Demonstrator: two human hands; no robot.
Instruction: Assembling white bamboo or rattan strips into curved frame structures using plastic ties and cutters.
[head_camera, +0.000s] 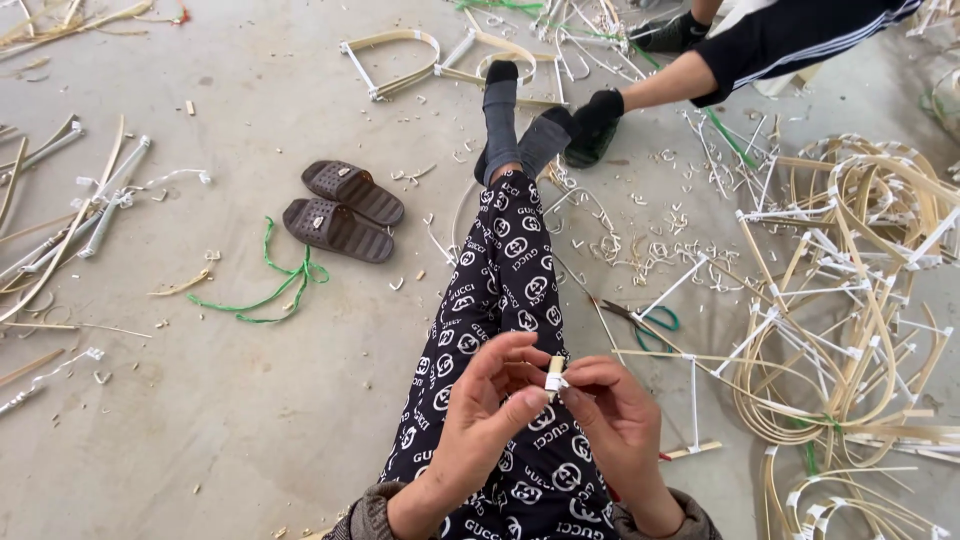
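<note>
I sit on a concrete floor with my legs in black patterned trousers (500, 290) stretched out. My left hand (485, 410) and my right hand (615, 415) meet above my lap. Together they pinch a short pale bamboo piece (555, 372) wrapped with white tape. The left thumb and fingers grip it from the left. From the right, my other hand's fingertips press on the tape.
A pair of brown slippers (343, 208) and a green string (270, 285) lie to the left. Green-handled scissors (645, 322) lie right of my leg. Bent bamboo frames with white tape (850, 300) pile up on the right. Another person's legs (720, 60) reach in at top right.
</note>
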